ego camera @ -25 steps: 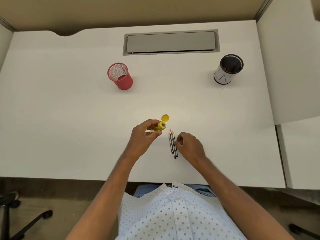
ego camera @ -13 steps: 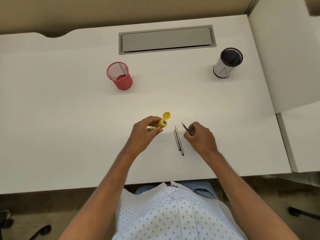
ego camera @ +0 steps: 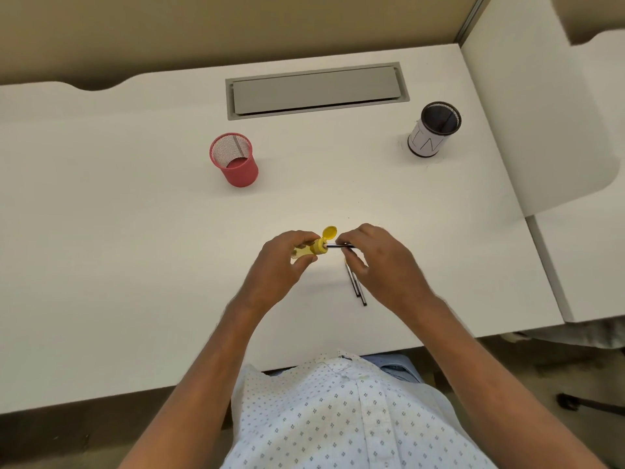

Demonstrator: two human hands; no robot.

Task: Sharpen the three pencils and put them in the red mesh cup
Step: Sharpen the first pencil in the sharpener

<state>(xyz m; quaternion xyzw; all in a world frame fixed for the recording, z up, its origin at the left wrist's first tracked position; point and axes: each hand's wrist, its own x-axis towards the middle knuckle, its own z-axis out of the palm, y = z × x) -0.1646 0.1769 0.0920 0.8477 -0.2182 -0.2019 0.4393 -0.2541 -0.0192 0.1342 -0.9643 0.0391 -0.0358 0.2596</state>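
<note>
Gripping a yellow sharpener (ego camera: 309,251) in the left hand (ego camera: 282,269), fingers curled round its clear barrel, flip cap (ego camera: 329,232) standing open at 12 o'clock of the body. Pinching a pencil (ego camera: 338,245) in the right hand (ego camera: 382,265) between thumb and fingertips, lying level, pointing toward 9 o'clock, tip meeting the sharpener's mouth; how far in, too small to tell. Both hands hovering above the desk (ego camera: 135,265), close together, near its middle.

Lying flat on the desk, two more pencils (ego camera: 359,292), side by side and touching, running roughly from 12 to 6 o'clock, upper ends hidden under the right hand, lower ends poking out at 6 o'clock of it.

Standing upright at 11 o'clock of the hands, well apart from them, the red cup (ego camera: 236,162), mesh showing inside its rim, no pencil showing inside. Standing at 2 o'clock of the hands, far toward the desk's right edge, a white holder (ego camera: 431,135) with a dark mesh mouth and dark letters on its side. Sitting flush in the desk at 12 o'clock, beyond both cups, a grey cable hatch (ego camera: 316,90). Showing at 6 o'clock, a white dotted shirt (ego camera: 338,418).
</note>
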